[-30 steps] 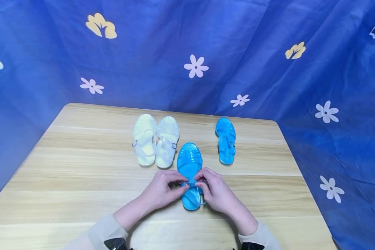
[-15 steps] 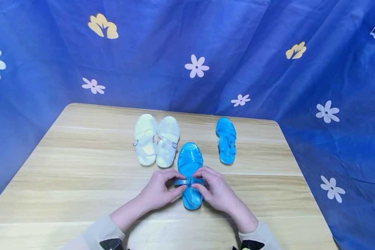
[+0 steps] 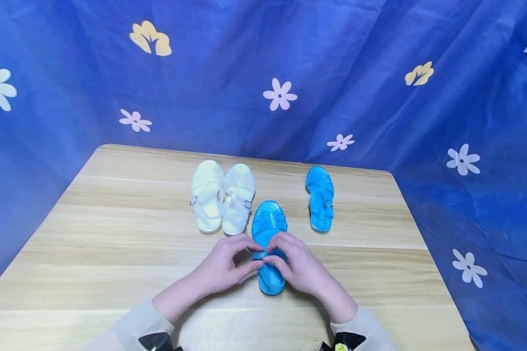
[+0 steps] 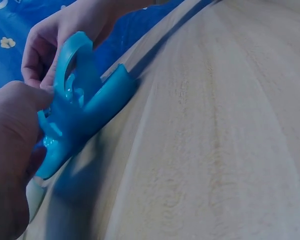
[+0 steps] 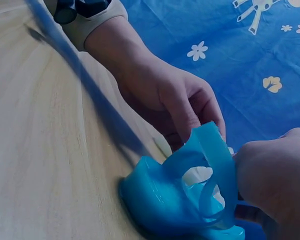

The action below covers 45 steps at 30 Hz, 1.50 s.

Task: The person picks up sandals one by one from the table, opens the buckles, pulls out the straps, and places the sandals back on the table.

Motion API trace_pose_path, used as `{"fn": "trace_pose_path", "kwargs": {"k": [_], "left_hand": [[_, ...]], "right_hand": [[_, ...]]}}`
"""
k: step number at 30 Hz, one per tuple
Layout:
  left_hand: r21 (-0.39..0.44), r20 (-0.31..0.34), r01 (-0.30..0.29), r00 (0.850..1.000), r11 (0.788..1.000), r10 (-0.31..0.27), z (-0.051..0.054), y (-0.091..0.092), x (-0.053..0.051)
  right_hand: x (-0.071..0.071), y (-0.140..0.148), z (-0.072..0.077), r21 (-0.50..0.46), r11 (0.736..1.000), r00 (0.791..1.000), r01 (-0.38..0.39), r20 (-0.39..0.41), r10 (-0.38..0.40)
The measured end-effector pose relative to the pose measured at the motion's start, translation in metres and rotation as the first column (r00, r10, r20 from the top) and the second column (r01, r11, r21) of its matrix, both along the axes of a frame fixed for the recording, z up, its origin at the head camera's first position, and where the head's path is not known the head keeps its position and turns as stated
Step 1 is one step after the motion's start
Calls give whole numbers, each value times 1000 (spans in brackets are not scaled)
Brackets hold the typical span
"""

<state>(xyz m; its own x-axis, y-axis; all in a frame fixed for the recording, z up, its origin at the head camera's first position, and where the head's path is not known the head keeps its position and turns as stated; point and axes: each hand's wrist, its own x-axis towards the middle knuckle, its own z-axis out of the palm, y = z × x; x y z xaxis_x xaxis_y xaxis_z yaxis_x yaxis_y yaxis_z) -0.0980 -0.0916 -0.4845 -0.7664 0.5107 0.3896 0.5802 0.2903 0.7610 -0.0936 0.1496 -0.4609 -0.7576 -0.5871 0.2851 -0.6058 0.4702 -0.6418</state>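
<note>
Left hand (image 3: 226, 261) and right hand (image 3: 300, 263) both pinch the strap (image 3: 257, 256) of blue sandal (image 3: 269, 222) on counter (image 3: 136, 243), toe to 12 o'clock. Fastening looks partway; closure mostly hidden. White sandals (image 3: 207, 176) at 10–11 o'clock, other blue sandal (image 3: 320, 183) at 2 o'clock, untouched; can't tell if theirs are fastened.

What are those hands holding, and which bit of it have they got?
The nearer shiny blue plastic sandal. The left hand and right hand both pinch its narrow blue plastic ankle strap.
</note>
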Motion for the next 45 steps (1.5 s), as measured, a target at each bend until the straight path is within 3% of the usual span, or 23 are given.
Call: {"fn": "trace_pose_path", "kwargs": {"k": [6, 11, 16, 22, 27, 36, 45], "left_hand": [[-41, -44, 60, 997, 997, -61, 1, 5, -6], [-114, -111, 55, 991, 992, -68, 3, 9, -7], [-200, -155, 5, 987, 980, -36, 7, 13, -6], [-237, -164, -17, 986, 971, -22, 8, 15, -3], [-200, -178, -27, 984, 979, -9, 4, 11, 0], [-91, -165, 14, 986, 996, -29, -2, 5, 0], [-61, -179, 20, 983, 998, -31, -1, 8, -3]], "right_hand": [[-2, -1, 2, 70, 997, 1000, -20, 9, 20], [-2, -1, 7, 155, 988, 1000, -10, 0, 10], [-3, -2, 10, 132, 991, 993, -17, 121, 1], [-4, 0, 14, 116, 993, 960, -11, 278, -22], [-6, 2, 14, 87, 996, 939, -21, 345, -10], [-10, 12, -6, -53, 998, 922, -24, 386, 42], [-9, 12, -4, -119, 993, 902, -8, 428, 58]]}}
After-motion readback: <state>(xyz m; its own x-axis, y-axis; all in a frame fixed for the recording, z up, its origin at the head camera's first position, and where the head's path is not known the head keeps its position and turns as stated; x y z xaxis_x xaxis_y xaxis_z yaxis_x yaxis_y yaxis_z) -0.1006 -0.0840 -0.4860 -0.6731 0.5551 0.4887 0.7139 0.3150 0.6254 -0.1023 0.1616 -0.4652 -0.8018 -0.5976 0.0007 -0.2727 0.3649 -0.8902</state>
